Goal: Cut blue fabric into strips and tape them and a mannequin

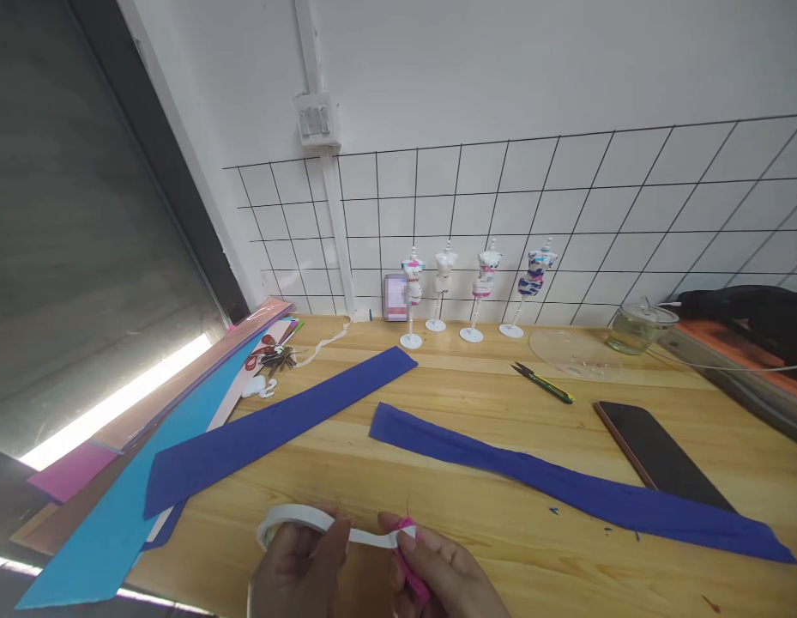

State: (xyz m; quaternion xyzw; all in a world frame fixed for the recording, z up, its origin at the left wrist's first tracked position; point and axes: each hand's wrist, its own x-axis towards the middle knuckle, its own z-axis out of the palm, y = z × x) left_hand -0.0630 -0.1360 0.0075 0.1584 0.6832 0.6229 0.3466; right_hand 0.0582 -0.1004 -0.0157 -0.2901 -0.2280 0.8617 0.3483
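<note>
At the bottom centre, my left hand [301, 562] is closed around a roll of white tape [298, 515], and a strip of it stretches to the right. My right hand [440, 571] pinches a small pink piece [411, 575], with the white strip's end lying against its top under my thumb. Beyond my hands lie two dark blue strips: a flat one [275, 425] slanting on the left and a wrinkled one [514, 463] running to the right, partly over a dark phone [661, 455].
Small dress forms [485, 275] on white stands line the grid wall, beside an upright phone [396, 298]. Green-handled snips [543, 384], a clear plate [575, 352] and a glass jar [641, 326] sit at the back right. Coloured sheets [198, 412] and red-handled scissors [262, 352] lie left.
</note>
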